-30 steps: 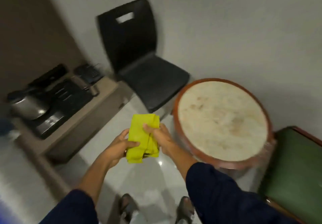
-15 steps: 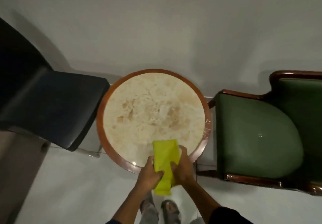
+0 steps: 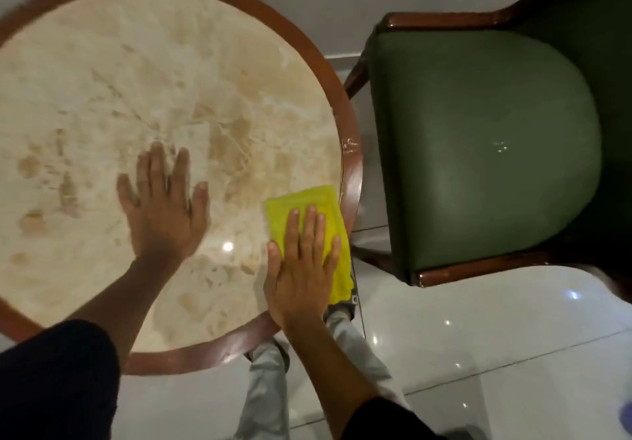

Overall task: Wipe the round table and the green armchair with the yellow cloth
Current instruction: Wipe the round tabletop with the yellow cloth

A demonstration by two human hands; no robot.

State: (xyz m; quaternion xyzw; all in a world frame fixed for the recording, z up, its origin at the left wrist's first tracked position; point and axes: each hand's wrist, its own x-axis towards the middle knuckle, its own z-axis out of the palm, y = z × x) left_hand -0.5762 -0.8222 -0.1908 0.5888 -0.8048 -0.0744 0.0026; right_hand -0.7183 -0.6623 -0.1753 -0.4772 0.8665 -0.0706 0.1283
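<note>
Right hand [image 3: 302, 265] pressed flat, fingers spread and extended, on the folded yellow cloth [image 3: 307, 210], pinning it rather than gripping it. Cloth lying at the right edge of the round table [image 3: 352, 172], partly on the pale marble top and partly over the brown wooden rim, with its near corner draped past the edge. Left hand [image 3: 164, 210] planted palm-down near the middle of the marble, fingers splayed, holding nothing, probably bracing. Green armchair [image 3: 478, 152] just beside the table on the right, seat bare and apparently untouched, wooden frame close to the table rim but apart from it. Judged from the cloth's place at the rim: wiping of the table only begun, most of the top yet to cover, armchair to follow. Likely trouble from here: cloth slipping off the edge and dropping to the glossy tiled floor [image 3: 478, 354], caused by a flat palm with no grip and part of the fabric overhanging. Also possible: folds bunching or unrolling under a sideways push, leaving streaks. Weight leaned through both palms near one side possibly enough to rock or tip a table of this kind, though its base is hidden. Knuckles at risk of catching the armchair frame on an outward stroke.
</note>
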